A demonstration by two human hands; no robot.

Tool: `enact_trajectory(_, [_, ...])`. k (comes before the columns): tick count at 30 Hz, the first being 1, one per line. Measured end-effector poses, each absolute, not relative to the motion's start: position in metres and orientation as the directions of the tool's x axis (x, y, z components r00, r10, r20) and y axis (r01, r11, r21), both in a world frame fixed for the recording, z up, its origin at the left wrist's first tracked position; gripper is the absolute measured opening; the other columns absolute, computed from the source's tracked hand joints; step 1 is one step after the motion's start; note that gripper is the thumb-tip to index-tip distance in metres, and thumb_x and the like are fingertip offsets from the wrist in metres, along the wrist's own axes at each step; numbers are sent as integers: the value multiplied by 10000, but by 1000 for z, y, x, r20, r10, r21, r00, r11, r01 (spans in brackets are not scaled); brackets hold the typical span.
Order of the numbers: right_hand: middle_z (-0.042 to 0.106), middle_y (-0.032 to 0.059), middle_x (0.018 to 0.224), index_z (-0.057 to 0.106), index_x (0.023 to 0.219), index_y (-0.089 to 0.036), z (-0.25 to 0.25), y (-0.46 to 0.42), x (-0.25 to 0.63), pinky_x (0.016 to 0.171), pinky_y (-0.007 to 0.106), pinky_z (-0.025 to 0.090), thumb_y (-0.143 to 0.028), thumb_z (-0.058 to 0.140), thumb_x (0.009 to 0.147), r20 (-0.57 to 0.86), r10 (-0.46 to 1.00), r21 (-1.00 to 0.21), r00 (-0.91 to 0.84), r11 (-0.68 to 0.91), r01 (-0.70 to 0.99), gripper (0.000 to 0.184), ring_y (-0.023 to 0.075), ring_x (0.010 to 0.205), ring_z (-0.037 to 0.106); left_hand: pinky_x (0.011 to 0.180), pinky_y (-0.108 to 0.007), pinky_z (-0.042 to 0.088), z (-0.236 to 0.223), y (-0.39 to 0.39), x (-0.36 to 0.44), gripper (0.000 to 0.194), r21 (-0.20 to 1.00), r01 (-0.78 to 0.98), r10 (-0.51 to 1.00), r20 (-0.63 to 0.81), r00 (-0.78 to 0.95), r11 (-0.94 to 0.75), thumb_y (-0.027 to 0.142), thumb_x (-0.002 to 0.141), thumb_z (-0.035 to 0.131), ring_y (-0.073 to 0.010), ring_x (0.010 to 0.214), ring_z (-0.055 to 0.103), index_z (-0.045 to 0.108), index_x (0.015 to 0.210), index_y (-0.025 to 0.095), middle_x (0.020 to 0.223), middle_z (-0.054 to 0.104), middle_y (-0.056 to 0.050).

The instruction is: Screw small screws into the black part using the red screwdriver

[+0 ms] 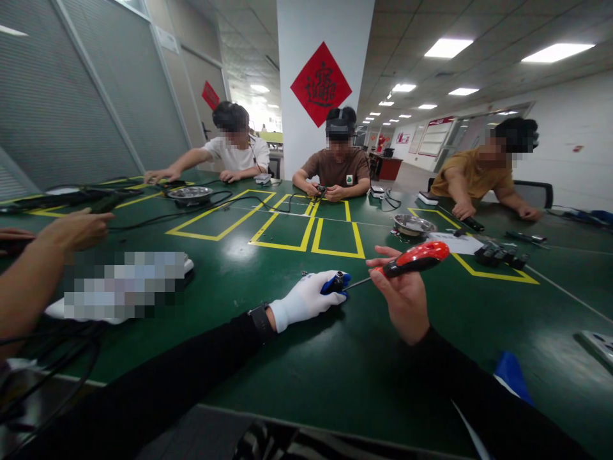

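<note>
My left hand [306, 299], in a white work glove with blue-coated fingers, is closed around a small black part [339, 280] just above the green table [287, 358]. The kind of part is too small to tell. Bare fingers of my right hand [406, 305] grip a screwdriver [417, 257] by its red and black handle. Its thin metal shaft points left and down, and the tip ends at the gloved fingers. Whether the tip touches the black part cannot be made out.
Yellow tape [335, 254] marks rectangles on the table. A metal bowl [414, 225] and several black parts [500, 255] sit to the right, another bowl [190, 194] farther left. A blue piece of cloth [513, 375] lies near my right forearm. Co-workers sit around; one's hand [71, 231] reaches in from the left.
</note>
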State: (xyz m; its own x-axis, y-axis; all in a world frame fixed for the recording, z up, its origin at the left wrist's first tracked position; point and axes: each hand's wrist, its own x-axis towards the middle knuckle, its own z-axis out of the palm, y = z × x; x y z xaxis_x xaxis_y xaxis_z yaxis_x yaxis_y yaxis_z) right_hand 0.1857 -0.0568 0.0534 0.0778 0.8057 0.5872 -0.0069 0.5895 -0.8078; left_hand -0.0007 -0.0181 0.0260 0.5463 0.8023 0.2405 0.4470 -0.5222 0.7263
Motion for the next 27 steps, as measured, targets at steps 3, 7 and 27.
enact_trajectory(3, [611,9,861,556,768,-209,51,-50,188,770,323,469,-255,670,780,577,812,-816,82,578,20,124,149,776,579,689,-276,483,26,-18,-1,295,742,446,809,215,547,-499,366,802,566,-167,684,619,617,1032,188,841,679,-12])
enact_trajectory(7, [593,0,740,588,712,-178,44,-38,195,481,216,366,-391,589,833,365,916,-898,164,393,-199,245,86,550,473,778,-312,501,24,-16,-1,357,767,424,808,202,553,-482,371,803,572,-194,802,648,588,1121,210,924,685,-17])
enact_trajectory(27, [304,-80,435,402,521,-191,37,-27,213,385,207,265,-519,500,825,54,962,-691,268,230,-685,458,62,368,287,1105,-441,273,16,-12,-5,775,409,618,735,473,486,-671,366,694,679,-306,1311,352,368,1396,260,1375,469,-61])
